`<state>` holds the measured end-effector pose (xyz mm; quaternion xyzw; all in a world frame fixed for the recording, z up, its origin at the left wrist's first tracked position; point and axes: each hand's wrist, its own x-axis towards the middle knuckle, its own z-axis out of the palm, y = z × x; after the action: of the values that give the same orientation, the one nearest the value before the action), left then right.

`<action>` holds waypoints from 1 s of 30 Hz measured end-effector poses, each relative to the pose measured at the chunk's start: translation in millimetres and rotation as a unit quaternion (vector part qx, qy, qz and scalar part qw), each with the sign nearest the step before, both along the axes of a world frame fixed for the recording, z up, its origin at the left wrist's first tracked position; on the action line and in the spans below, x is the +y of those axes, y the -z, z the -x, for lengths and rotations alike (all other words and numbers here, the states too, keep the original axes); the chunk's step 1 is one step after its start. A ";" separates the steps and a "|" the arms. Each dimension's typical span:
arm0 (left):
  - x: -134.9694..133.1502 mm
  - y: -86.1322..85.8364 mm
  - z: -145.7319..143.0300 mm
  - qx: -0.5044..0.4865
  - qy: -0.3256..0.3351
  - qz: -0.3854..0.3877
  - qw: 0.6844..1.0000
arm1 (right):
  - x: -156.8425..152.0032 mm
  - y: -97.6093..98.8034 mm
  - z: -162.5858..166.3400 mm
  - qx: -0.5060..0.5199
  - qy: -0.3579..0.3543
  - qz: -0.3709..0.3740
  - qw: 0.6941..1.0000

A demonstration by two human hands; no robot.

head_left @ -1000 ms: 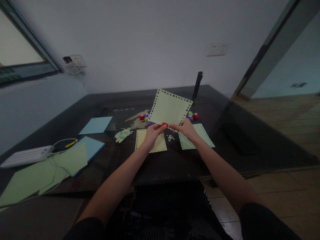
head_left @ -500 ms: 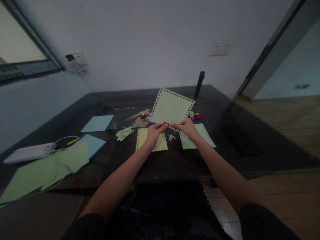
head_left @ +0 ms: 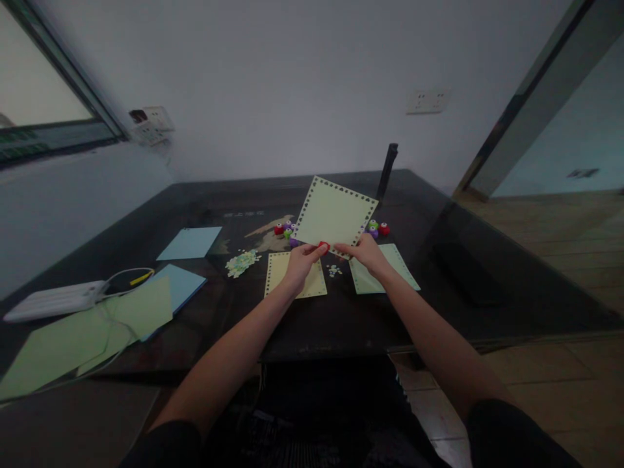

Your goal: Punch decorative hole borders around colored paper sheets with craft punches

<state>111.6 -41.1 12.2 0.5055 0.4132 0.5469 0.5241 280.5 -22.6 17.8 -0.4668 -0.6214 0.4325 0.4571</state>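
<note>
A pale yellow-green sheet of paper, punched with small shapes along its edges, is held up tilted over the table. My left hand is closed on a small red paper punch at the sheet's lower edge, thumb on top. My right hand pinches the same edge just right of the punch. Beneath my hands lie a yellow punched sheet and, to the right, a pale green punched sheet. Tiny paper cutouts are scattered between them.
Several coloured punches sit behind the held sheet on both sides. Left are a heap of cutouts, blue paper, green sheets and a white power strip with its cable. A black upright object stands at the back.
The view has tilted slightly, so the scene sits a little lower. Both hands keep their hold on the sheet, with the red punch at nearly the same spot on its lower edge.
</note>
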 end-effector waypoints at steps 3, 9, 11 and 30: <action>-0.2 0.5 0.1 0.005 0.002 0.003 1.000 | 0.8 2.4 -1.4 0.030 0.015 -0.013 0.999; 4.3 10.0 1.4 0.028 0.022 0.000 0.999 | 3.2 7.7 -2.4 0.071 0.025 -0.030 0.997; 6.4 14.5 1.4 0.028 0.036 0.010 0.999 | 4.7 8.8 -3.1 0.064 0.034 -0.031 0.997; -1.0 3.0 0.1 0.070 0.151 0.048 0.985 | 12.7 9.2 -8.8 0.098 0.088 -0.055 0.990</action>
<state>111.4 -42.1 9.3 0.5735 0.3936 0.4037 0.5943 289.4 -9.9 8.6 -0.4491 -0.5529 0.4000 0.5768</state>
